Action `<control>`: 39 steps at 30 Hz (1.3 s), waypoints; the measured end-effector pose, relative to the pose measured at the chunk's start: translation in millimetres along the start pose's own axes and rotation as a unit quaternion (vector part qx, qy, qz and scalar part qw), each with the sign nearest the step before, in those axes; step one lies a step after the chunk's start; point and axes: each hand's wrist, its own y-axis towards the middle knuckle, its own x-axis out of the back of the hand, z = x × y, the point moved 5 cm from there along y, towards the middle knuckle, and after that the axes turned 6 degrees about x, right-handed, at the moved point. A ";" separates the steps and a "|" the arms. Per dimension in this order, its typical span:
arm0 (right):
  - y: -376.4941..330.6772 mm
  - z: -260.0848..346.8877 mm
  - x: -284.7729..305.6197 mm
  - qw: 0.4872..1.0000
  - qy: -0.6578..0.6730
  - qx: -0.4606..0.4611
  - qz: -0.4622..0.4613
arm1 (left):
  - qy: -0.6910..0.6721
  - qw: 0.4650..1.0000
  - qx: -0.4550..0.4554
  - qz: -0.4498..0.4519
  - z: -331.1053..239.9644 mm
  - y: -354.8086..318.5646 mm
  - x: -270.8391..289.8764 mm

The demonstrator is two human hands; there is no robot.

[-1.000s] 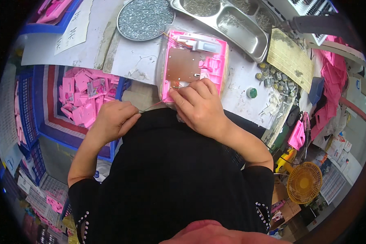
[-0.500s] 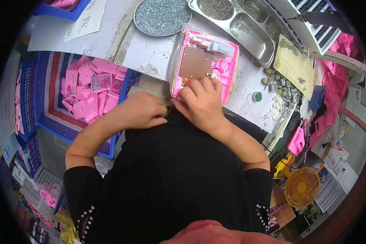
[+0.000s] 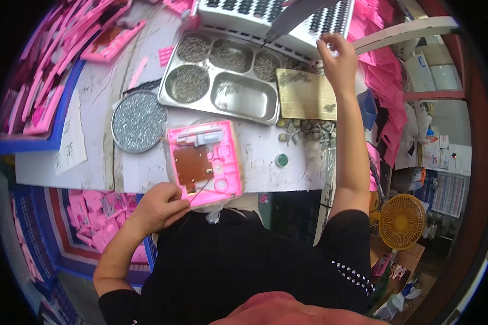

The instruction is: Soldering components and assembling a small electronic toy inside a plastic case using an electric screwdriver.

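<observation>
A pink plastic housing (image 3: 230, 181) with a brown board (image 3: 192, 165) and a white-grey part (image 3: 206, 138) along its far side lies open on a padded, plastic-wrapped base at the table's front edge. My left hand (image 3: 160, 208) is closed at its near left corner, gripping a thin dark rod-like tool (image 3: 201, 187) that slants over the board. Far to the right, my right hand (image 3: 339, 59) reaches out with fingers curled into a pinch beside a white rack (image 3: 309, 49) of small black parts. Whatever is between those fingers is too small to make out.
A dark electric screwdriver (image 3: 290, 21) hangs before the rack. A steel compartment tray (image 3: 244, 105) and a round dish (image 3: 139, 122) hold small metal pieces. Nearby are a yellowish card (image 3: 309, 95), a green-topped jar (image 3: 281, 160) and blue crates (image 3: 27, 143) of pink parts.
My right hand has left the housing and stretched far right to the rack. My left hand has come up to the housing's near corner with the thin tool. The view has shifted.
</observation>
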 end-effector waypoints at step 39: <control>-187.4 223.5 -16.1 0.913 0.299 0.115 0.252 | -0.036 0.996 0.069 0.045 9.9 6.9 -2.4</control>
